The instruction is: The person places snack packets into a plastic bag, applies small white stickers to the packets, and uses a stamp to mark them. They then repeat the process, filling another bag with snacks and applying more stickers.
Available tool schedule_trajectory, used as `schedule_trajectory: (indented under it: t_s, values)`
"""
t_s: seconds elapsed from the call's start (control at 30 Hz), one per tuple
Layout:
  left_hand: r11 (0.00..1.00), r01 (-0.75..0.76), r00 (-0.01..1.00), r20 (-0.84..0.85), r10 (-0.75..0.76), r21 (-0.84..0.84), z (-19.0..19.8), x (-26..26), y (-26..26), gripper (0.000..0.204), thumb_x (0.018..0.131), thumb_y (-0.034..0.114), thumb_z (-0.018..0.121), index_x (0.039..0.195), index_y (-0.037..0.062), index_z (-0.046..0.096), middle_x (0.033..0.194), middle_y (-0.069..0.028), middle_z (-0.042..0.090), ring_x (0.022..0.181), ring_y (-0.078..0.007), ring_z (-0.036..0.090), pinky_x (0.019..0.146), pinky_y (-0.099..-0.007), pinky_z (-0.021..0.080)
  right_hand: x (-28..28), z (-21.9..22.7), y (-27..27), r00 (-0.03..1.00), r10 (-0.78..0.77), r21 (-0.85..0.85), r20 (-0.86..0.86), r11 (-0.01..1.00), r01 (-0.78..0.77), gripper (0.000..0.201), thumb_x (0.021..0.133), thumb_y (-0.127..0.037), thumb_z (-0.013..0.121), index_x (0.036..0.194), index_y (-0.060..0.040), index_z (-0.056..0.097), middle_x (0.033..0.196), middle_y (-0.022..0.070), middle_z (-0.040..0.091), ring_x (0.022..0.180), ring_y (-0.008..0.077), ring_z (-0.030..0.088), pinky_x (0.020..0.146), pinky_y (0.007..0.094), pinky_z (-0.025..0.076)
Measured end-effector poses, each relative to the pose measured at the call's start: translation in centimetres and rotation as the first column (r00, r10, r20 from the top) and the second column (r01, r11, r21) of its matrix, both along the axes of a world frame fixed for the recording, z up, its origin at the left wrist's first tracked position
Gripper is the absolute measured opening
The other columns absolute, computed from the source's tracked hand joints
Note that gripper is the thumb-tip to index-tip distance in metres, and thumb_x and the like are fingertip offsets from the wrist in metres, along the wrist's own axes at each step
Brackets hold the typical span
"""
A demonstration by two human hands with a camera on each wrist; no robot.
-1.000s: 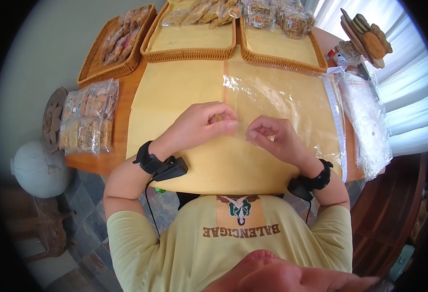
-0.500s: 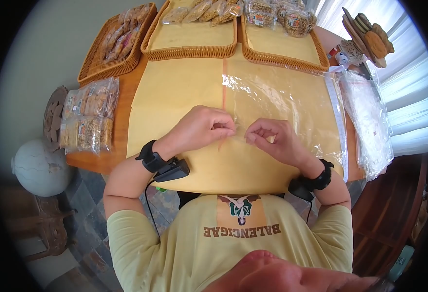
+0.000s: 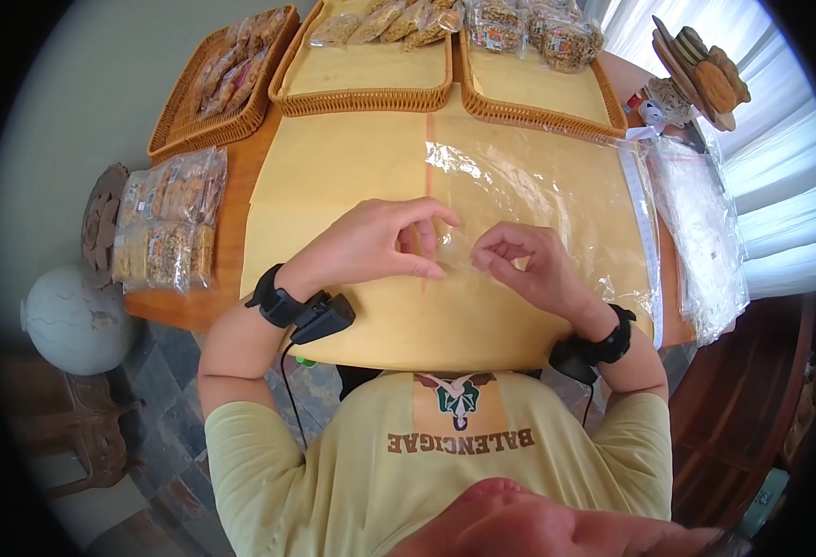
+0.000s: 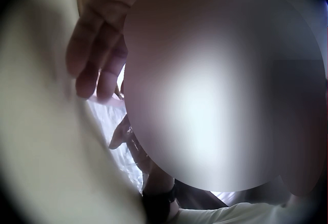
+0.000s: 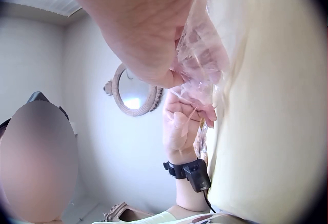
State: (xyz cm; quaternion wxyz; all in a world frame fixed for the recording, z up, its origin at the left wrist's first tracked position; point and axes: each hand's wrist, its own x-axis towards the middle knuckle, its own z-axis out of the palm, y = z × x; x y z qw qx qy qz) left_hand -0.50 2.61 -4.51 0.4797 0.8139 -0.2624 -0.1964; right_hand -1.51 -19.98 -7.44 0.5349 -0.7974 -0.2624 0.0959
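A large clear plastic bag (image 3: 556, 176) with a pinkish-red left edge lies over the yellow sheet (image 3: 324, 162) on the table. My right hand (image 3: 533, 265) pinches its near left part between thumb and curled fingers; in the right wrist view the crinkled plastic (image 5: 197, 55) shows beside those fingers. My left hand (image 3: 380, 243) hovers at the bag's left edge, thumb and fingers spread apart and nothing gripped between them. In the left wrist view several fingers of the left hand (image 4: 100, 55) hang down, and a big blurred patch hides the rest.
Wicker baskets with bagged snacks stand along the back: one left (image 3: 162, 141), one middle (image 3: 371, 104), one right (image 3: 538, 119). Packed snack bags (image 3: 168, 223) lie at the left table edge. A pile of clear bags (image 3: 700, 237) lies right, near a hat-like ornament (image 3: 700, 74).
The left thumb and fingers closed together at the bag's edge half a second ago and are now spread wide, the hand slightly further left. The right hand keeps its pinch almost in place.
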Motion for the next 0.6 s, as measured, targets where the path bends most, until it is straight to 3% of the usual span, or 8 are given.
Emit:
schedule_trajectory:
  t_s: [0.1,0.17,0.23,0.33,0.47,0.53,0.57,0.6]
  values:
    - [0.995,0.029,0.995,0.090,-0.038,0.091,0.2,0.1,0.4,0.032,0.071,0.012,0.070,0.100,0.0094,0.059,0.069,-0.0007,0.057,0.059,-0.0095,0.052,0.056,-0.0243,0.042,-0.4,0.4,0.1,0.995,0.040,-0.018,0.091,0.999,-0.039,0.007,0.077,-0.006,0.062,0.083,-0.0029,0.060,0.073,0.0056,0.060,0.064,0.0139,0.059,0.058,0.0257,0.048]
    - [0.949,0.115,0.982,0.113,-0.154,0.294,0.3,0.2,0.6,0.023,0.071,0.015,0.068,0.092,0.0116,0.060,0.070,-0.0044,0.058,0.064,-0.0203,0.056,0.058,-0.0309,0.042,-0.4,0.5,0.2,0.987,0.081,-0.048,0.136,0.996,-0.075,0.008,0.075,-0.006,0.063,0.083,-0.0038,0.060,0.075,0.0056,0.060,0.065,0.0162,0.059,0.059,0.0271,0.048]
    - [0.945,0.149,0.962,0.177,-0.206,0.291,-0.5,0.1,0.9,0.018,0.072,0.014,0.065,0.089,0.0127,0.061,0.073,-0.0040,0.058,0.067,-0.0213,0.056,0.059,-0.0317,0.043,-0.3,0.4,0.1,0.928,0.256,-0.111,0.270,0.966,-0.234,0.014,0.071,-0.008,0.067,0.084,-0.0055,0.061,0.076,0.0069,0.060,0.068,0.0225,0.058,0.062,0.0300,0.048]
    - [0.920,0.206,0.923,0.247,-0.296,0.334,-0.8,0.0,1.0,0.010,0.074,0.013,0.061,0.085,0.0142,0.062,0.078,-0.0030,0.059,0.073,-0.0228,0.057,0.062,-0.0334,0.043,-0.5,0.9,0.1,0.879,0.366,-0.173,0.306,0.929,-0.327,0.014,0.072,-0.006,0.065,0.086,-0.0051,0.063,0.079,0.0085,0.060,0.072,0.0261,0.057,0.066,0.0329,0.047]
    - [0.882,0.250,0.899,0.243,-0.364,0.399,-0.9,0.1,1.4,0.008,0.077,0.013,0.056,0.083,0.0146,0.062,0.082,-0.0022,0.059,0.078,-0.0237,0.057,0.064,-0.0350,0.044,-0.4,1.0,-0.1,0.881,0.389,-0.182,0.269,0.919,-0.350,0.015,0.077,-0.008,0.060,0.092,-0.0075,0.062,0.081,0.0090,0.059,0.072,0.0277,0.056,0.066,0.0342,0.046]
    - [0.876,0.273,0.889,0.243,-0.387,0.398,-1.0,0.2,1.4,0.008,0.077,0.014,0.056,0.083,0.0147,0.062,0.081,-0.0020,0.059,0.078,-0.0239,0.057,0.063,-0.0352,0.044,-0.9,1.6,-0.1,0.925,0.320,-0.349,0.203,0.906,-0.237,0.026,0.081,-0.010,0.052,0.107,-0.0101,0.055,0.079,0.0110,0.057,0.069,0.0305,0.057,0.063,0.0376,0.046]
    - [0.869,0.290,0.881,0.243,-0.407,0.401,-1.1,0.3,1.4,0.008,0.077,0.014,0.056,0.082,0.0149,0.062,0.081,-0.0019,0.060,0.078,-0.0241,0.058,0.063,-0.0354,0.044,-1.1,1.9,-0.1,0.924,0.322,-0.352,0.205,0.905,-0.237,0.026,0.081,-0.010,0.052,0.107,-0.0101,0.055,0.079,0.0110,0.057,0.069,0.0305,0.057,0.063,0.0376,0.046]
    - [0.870,0.277,0.884,0.247,-0.397,0.408,-1.1,0.4,1.4,0.008,0.077,0.014,0.056,0.082,0.0149,0.062,0.081,-0.0019,0.060,0.078,-0.0241,0.058,0.063,-0.0354,0.044,-1.4,2.0,0.2,0.909,0.360,-0.536,0.209,0.820,-0.201,0.030,0.081,-0.010,0.051,0.111,-0.0109,0.051,0.077,0.0118,0.056,0.068,0.0314,0.057,0.061,0.0387,0.046]
